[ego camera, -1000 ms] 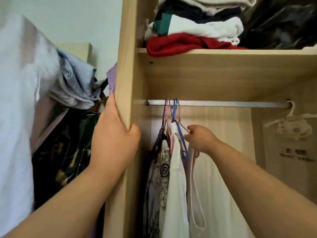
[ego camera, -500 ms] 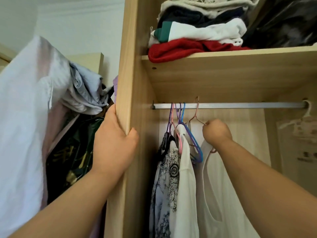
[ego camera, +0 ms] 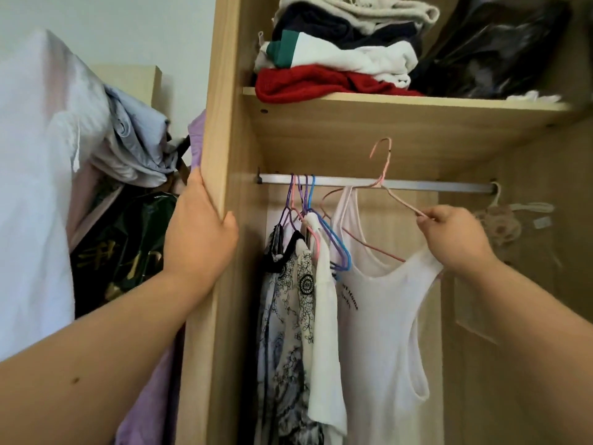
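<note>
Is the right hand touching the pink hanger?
Touching. The head view shows the right hand pinching the pink hanger by its wire shoulder between thumb and fingers, with no gap. The white tank top hangs from it.

Pinches thin pink wire hanger (ego camera: 402, 200) by its shoulder with right hand (ego camera: 449, 239), hook raised above silver metal rail (ego camera: 433, 185), white sleeveless cotton top (ego camera: 382, 316) draped on it. Grips light wooden wardrobe side panel (ego camera: 221, 107) with left hand (ego camera: 199, 239).
</note>
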Tool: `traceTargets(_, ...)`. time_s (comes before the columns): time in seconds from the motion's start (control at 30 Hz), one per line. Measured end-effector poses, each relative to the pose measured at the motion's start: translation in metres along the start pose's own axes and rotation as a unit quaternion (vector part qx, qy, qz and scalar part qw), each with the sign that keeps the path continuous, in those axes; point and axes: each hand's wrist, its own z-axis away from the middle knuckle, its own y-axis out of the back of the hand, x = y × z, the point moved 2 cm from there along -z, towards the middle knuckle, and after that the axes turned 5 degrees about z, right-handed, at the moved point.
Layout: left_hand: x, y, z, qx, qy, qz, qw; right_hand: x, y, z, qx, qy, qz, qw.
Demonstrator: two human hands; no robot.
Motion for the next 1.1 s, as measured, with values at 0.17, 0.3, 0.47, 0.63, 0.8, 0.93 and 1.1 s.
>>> traceTargets(0.17, 0.012, -0.005, 0.018, -0.039, -0.109, -0.152, 0.982, 0.033, 0.058, 0.043, -0.022, -0.021, -0.003, 1.000)
traceTargets(0.3, 0.039, -0.028, 0.048, -0.123, -0.187, -0.076, 0.972, 0.044, 0.097, 0.086, -0.043, -0.026, 0.019, 0.999)
traceTargets(0.47, 0.070, -0.073, 0.101, -0.326, -0.206, 0.064, 0.920, 0.034, 0.140, 0.144, -0.094, -0.033, 0.068, 0.993)
traceTargets(0.63, 0.068, -0.109, 0.141, -0.431, -0.133, 0.108, 0.886, 0.004, 0.179, 0.199, -0.132, -0.047, 0.124, 0.982)
traceTargets(0.8, 0.057, -0.118, 0.173, -0.443, -0.101, 0.274, 0.848, -0.025, 0.210, 0.248, -0.111, -0.135, 0.201, 0.964)
traceTargets(0.93, 0.056, -0.098, 0.206, -0.478, -0.117, 0.417, 0.764, -0.060, 0.218, 0.297, -0.103, -0.230, 0.308, 0.917)
traceTargets(1.1, 0.049, -0.058, 0.247, -0.507, -0.146, 0.511, 0.678, -0.131, 0.203, 0.370, -0.092, -0.302, 0.347, 0.883)
